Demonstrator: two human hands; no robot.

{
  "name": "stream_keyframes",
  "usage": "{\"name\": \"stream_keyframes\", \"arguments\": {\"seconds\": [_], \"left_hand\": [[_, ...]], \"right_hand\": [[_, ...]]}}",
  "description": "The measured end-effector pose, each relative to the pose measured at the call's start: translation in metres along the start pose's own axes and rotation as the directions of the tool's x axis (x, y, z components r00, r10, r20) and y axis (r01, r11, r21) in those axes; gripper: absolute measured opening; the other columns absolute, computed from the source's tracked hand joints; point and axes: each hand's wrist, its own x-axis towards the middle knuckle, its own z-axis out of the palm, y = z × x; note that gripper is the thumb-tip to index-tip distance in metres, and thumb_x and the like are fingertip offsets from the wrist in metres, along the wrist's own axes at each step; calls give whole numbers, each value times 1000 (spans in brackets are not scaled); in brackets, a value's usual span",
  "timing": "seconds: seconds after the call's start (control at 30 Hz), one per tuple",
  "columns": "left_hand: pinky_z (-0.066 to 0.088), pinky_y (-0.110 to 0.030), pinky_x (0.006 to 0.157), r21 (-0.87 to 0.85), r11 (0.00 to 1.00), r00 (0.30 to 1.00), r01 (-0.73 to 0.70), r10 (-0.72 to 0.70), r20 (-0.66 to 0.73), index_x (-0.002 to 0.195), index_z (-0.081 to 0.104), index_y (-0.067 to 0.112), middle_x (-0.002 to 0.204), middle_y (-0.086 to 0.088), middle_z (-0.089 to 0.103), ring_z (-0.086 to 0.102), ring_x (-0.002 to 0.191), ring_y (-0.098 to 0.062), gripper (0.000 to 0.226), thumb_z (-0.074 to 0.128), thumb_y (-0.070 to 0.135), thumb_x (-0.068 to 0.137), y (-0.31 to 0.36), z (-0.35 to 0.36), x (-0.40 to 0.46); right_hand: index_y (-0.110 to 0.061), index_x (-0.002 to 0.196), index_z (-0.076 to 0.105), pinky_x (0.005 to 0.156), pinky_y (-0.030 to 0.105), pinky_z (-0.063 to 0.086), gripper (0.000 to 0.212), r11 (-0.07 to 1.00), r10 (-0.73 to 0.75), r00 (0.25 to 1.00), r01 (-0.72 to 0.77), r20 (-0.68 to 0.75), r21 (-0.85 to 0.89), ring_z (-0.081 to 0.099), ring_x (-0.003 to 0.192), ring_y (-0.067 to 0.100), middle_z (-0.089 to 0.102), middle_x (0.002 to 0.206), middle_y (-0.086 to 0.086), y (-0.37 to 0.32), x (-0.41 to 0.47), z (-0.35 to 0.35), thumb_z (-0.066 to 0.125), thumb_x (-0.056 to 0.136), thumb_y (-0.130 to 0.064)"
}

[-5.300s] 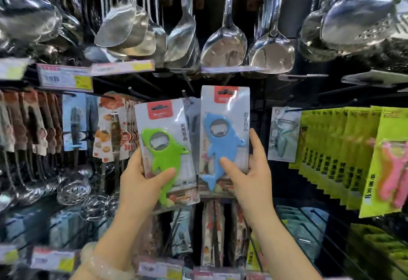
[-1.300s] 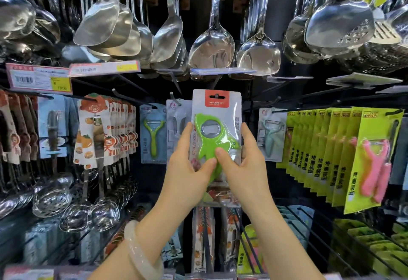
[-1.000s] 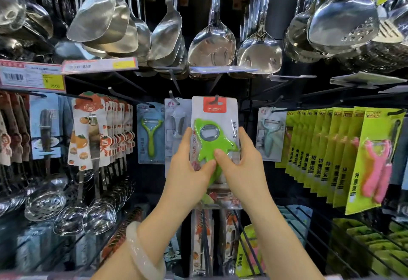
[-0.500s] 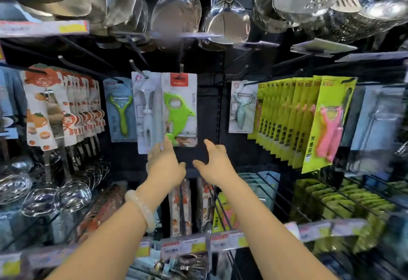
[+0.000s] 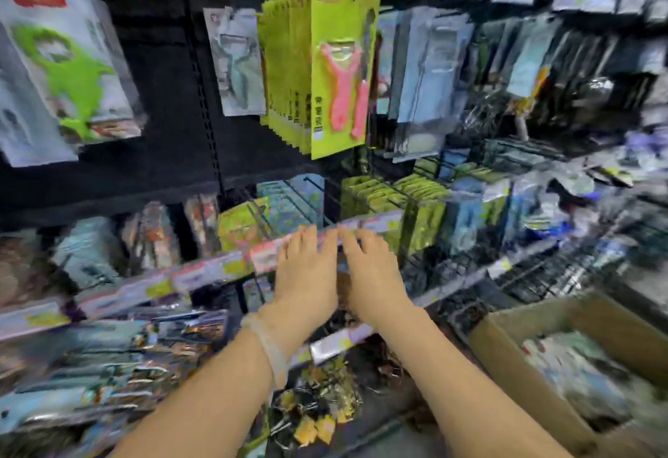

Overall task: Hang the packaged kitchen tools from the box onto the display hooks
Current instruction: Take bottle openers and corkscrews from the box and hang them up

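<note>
The picture is blurred by motion. The packaged green shark-shaped opener (image 5: 72, 67) hangs on its hook at the upper left, free of both hands. My left hand (image 5: 307, 269) and my right hand (image 5: 372, 269) are side by side in the middle, low in front of the shelf edge, fingers extended and holding nothing. The cardboard box (image 5: 506, 334) with several packaged tools (image 5: 585, 374) inside sits at the lower right, to the right of my right forearm.
A thick row of yellow-green peeler packs (image 5: 318, 67) hangs above my hands, beside a single grey peeler pack (image 5: 236, 60). A shelf edge with price labels (image 5: 202, 273) runs behind my hands. Wire baskets (image 5: 535, 277) of goods fill the right side.
Both hands have let go of the green opener pack, which now hangs on the hook, and have dropped down. The view has swung down and right, bringing the box into sight.
</note>
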Motion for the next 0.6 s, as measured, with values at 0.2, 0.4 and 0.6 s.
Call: {"name": "stream_keyframes", "arguments": {"seconds": [0.2,0.4,0.6], "left_hand": [[9,-43,116,-32,986,967,-166,169,193,151,5,18,158,-12,2,2,146,-31,77,55,23,92,114,68,-18],[12,-45,117,-50,949,889,-313,311,338,152,3,19,158,-13,1,4,145,-33,79,55,19,92,212,122,-35],[15,-43,115,-68,912,832,-404,398,386,151,7,19,157,-13,8,8,145,-32,77,56,27,92,271,158,-35]], "right_hand": [[-15,150,15,107,39,28,72,967,247,956,-233,158,-105,26,136,31,25,149,13,112,-91,11,56,90,-13],[-16,148,17,102,38,33,67,894,449,861,-429,240,-132,32,128,35,33,140,15,200,-174,13,52,90,-14],[-16,150,13,101,38,33,70,815,574,767,-570,286,-107,33,128,35,31,142,17,258,-214,20,50,92,-18]]}}
